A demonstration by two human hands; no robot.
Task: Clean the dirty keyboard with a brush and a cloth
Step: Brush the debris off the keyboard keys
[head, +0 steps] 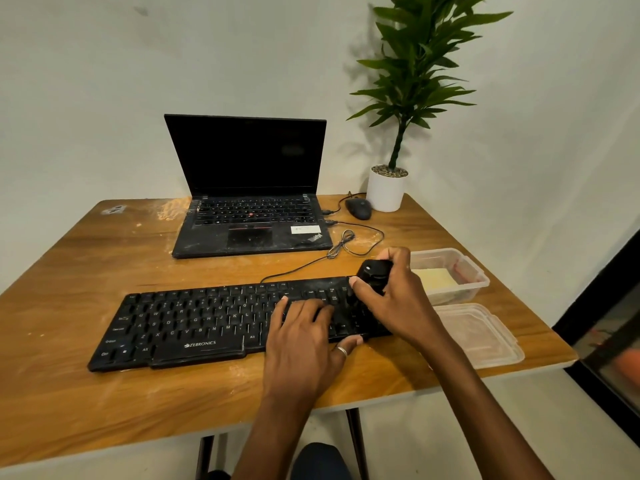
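A black dusty keyboard (194, 323) lies across the wooden table (86, 265) in front of me. My left hand (304, 341) rests flat on its right part, fingers spread over the keys and the thumb at the front edge. My right hand (391, 299) grips a black brush (375, 271) by its round handle, held down over the keyboard's right end; the bristles are hidden behind the hand. A yellow cloth (434, 278) lies in an open clear plastic box (467, 271) just right of the keyboard.
An open black laptop (249, 202) stands behind the keyboard, dusty too. A black mouse (359, 208) and a potted plant (386, 188) sit at the back right. The box's clear lid (481, 334) lies near the table's right edge. The keyboard cable (346, 244) loops between laptop and box.
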